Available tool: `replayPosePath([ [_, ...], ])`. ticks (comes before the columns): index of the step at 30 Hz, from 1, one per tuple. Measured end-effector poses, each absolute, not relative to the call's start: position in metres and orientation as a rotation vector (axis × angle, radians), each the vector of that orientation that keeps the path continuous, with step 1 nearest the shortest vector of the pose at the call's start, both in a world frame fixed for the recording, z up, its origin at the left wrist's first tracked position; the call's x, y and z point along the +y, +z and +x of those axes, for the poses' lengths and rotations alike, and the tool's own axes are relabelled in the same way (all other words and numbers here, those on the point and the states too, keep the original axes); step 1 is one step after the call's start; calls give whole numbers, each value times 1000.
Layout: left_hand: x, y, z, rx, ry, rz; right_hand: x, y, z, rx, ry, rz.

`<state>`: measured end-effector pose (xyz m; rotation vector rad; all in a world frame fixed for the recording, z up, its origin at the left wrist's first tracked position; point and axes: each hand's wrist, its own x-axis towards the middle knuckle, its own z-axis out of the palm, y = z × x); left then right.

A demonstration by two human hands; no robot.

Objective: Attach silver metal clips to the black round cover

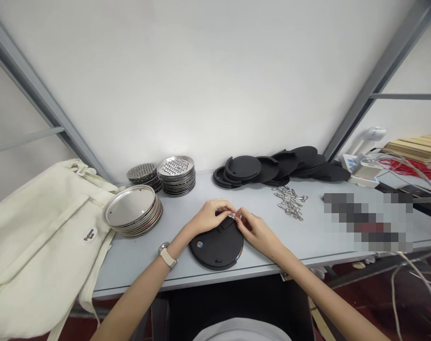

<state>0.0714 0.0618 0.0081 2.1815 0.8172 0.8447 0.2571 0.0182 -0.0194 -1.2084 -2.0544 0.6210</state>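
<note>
A round black disc lies flat near the table's front edge, with a small coloured spot at its left and a coloured strip at its lower right rim. Both hands meet at its far edge. My left hand and my right hand pinch a small shiny metal piece between their fingertips; it looks like a hook, though fingers cover part of it. Loose metal hooks lie in a heap to the right. Behind the hands are overlapping black discs.
On the left stand a stack of round metal plates and two stacks of embossed metal discs. A cream cloth bag leans over the table's left end. A blurred patch, a white device and cables are at right.
</note>
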Motion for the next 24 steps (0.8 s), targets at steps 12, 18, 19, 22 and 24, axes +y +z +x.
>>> replayPosePath([
  [12, 45, 18, 69, 777, 709, 2650, 21, -22, 258, -2030, 563, -1165],
  [18, 45, 17, 70, 784, 644, 2792, 22, -23, 258, -2031, 573, -1170],
  [19, 46, 16, 71, 789, 640, 2800, 22, -23, 258, -2033, 573, -1169],
  [22, 47, 14, 71, 809, 642, 2796, 22, -24, 258, -2042, 567, -1168],
  [24, 48, 13, 71, 813, 645, 2779, 22, -24, 258, -2049, 564, -1166],
])
